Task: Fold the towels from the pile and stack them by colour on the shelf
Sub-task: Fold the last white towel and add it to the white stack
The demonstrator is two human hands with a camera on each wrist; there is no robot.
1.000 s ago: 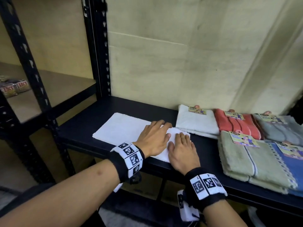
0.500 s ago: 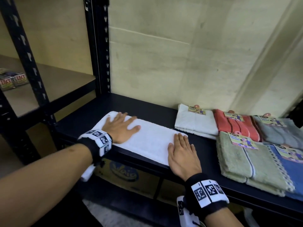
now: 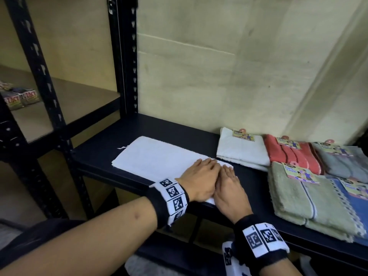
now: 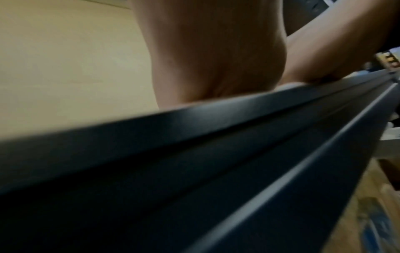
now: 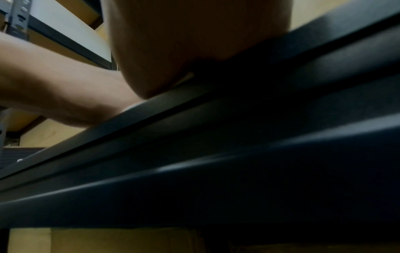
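White towel [image 3: 159, 156] is laid out flat on the black shelf [image 3: 111, 140], left of the folded stacks. Both hands sit side by side on its right end, left hand [image 3: 201, 181] and right hand [image 3: 229, 189] palms down, fingers straight and pressing, not gripping anything. Next over: a folded white towel [image 3: 241, 150], a coral one [image 3: 288, 154], then a green one [image 3: 302, 198] in front.

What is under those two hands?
Both hands, left and right, lie flat on the white towel, which lies on the black shelf. The towel's part beneath them is hidden.
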